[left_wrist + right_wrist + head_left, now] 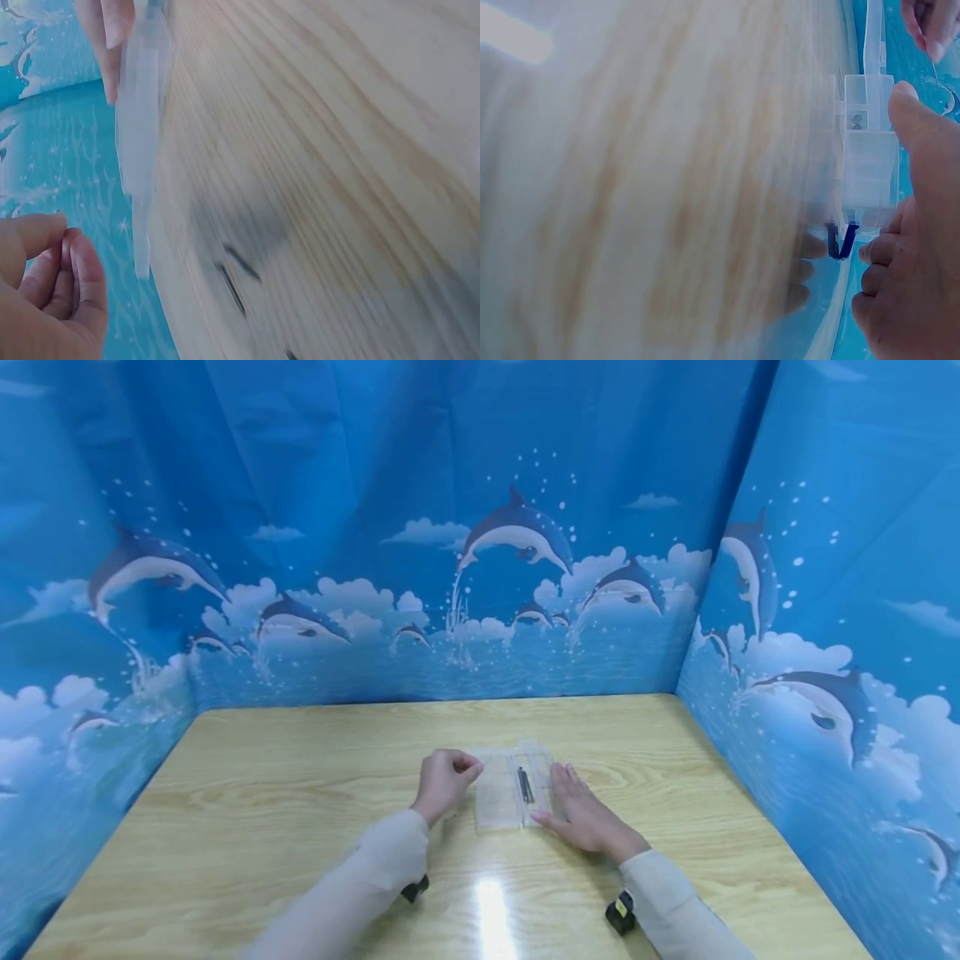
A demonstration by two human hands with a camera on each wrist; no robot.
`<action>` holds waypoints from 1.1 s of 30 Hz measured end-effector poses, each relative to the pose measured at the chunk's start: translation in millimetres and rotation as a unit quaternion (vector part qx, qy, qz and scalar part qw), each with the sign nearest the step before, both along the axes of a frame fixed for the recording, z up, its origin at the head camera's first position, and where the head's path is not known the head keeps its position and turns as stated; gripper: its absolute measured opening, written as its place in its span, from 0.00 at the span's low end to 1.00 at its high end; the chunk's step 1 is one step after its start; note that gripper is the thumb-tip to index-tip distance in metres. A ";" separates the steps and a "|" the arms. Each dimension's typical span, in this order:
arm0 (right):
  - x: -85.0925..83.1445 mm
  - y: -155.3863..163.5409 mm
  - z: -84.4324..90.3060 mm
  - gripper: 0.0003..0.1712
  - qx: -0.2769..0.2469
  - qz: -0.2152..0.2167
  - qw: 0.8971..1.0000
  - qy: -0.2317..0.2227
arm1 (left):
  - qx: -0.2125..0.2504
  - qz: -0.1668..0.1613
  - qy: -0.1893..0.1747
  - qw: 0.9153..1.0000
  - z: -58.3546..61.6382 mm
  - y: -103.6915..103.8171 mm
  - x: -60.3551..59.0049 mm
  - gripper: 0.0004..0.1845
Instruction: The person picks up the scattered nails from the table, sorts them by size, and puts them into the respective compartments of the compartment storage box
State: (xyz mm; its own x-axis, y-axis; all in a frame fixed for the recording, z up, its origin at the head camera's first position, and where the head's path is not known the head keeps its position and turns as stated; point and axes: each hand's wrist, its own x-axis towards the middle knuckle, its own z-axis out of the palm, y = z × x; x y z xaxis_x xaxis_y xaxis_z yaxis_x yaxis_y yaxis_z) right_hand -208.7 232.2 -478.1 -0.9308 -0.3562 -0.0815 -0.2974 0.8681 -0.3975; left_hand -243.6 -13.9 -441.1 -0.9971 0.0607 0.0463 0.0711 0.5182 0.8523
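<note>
Inspector: State of each grip?

Me: My right hand lies flat with straight fingers against the right edge of the clear plastic case, steadying it mid-surface. My left hand is curled just left of the case; whether it pinches anything, I cannot tell.

Inspector: Handling notes?

Me: Thin, slick, translucent, hinged open; dark slender pieces inside. In my judgement, press lightly so it won't slide on the glossy wood grain.

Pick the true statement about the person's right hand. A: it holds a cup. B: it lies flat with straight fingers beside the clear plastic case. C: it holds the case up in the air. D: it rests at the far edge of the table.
B: in the head view the right hand lies flat on the table, fingers straight, against the clear plastic case.
</note>
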 end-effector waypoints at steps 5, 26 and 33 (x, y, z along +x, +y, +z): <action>-0.7 -0.3 0.0 0.53 0.003 -0.002 1.000 -0.005 | 0.021 0.002 0.003 1.000 0.0 20.2 -3.5 0.03; -0.1 2.1 -0.6 0.53 -0.003 -0.002 1.000 0.000 | 0.111 0.051 -0.020 0.992 -8.2 94.2 -7.5 0.03; -1.0 1.1 -2.2 0.53 0.004 0.003 1.000 0.007 | 0.115 0.074 -0.023 0.990 -13.3 105.0 -7.4 0.03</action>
State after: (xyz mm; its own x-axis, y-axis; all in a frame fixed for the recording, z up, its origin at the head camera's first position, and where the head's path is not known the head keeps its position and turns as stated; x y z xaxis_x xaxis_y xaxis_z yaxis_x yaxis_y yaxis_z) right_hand -209.7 233.4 -480.4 -0.9296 -0.3617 -0.0709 -0.3085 0.8689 -0.3871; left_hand -251.0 91.1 -454.4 -0.9956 -0.0939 -0.0045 -0.0337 0.3119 0.9495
